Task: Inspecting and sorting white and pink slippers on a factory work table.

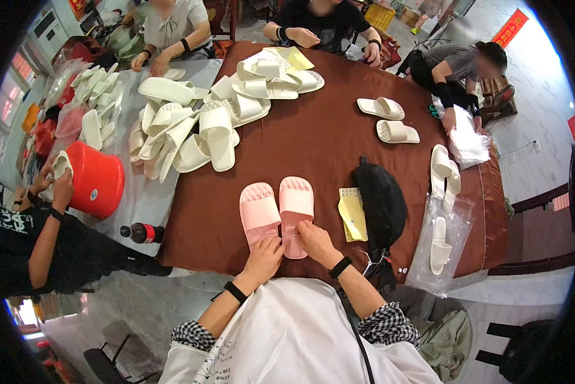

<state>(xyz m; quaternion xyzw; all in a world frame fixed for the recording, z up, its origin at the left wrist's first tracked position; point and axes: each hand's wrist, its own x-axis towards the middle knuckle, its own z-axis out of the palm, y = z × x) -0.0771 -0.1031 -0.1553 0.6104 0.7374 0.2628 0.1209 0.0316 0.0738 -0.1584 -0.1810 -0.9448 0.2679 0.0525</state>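
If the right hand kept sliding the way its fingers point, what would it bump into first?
The right hand already touches the heel of the right-side pink slipper. Its fingers point up and slightly left, so it would likely push straight along that slipper first.

head: worn on head | faces steeply down | near the brown table (338, 144) | wide fisheye

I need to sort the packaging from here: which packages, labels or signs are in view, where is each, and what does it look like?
Yellow paper tag: on the brown tablecloth, right of the pink slippers; rectangular.
Clear plastic bag: table's right edge, holding white slippers.
Stack of clear plastic bags: far right, under a co-worker's hands.
Yellow paper sheets: far side, beside the white slippers.
Red banner sign: upper right, tilted rectangle.
Dark bottle with red label: lying at left.
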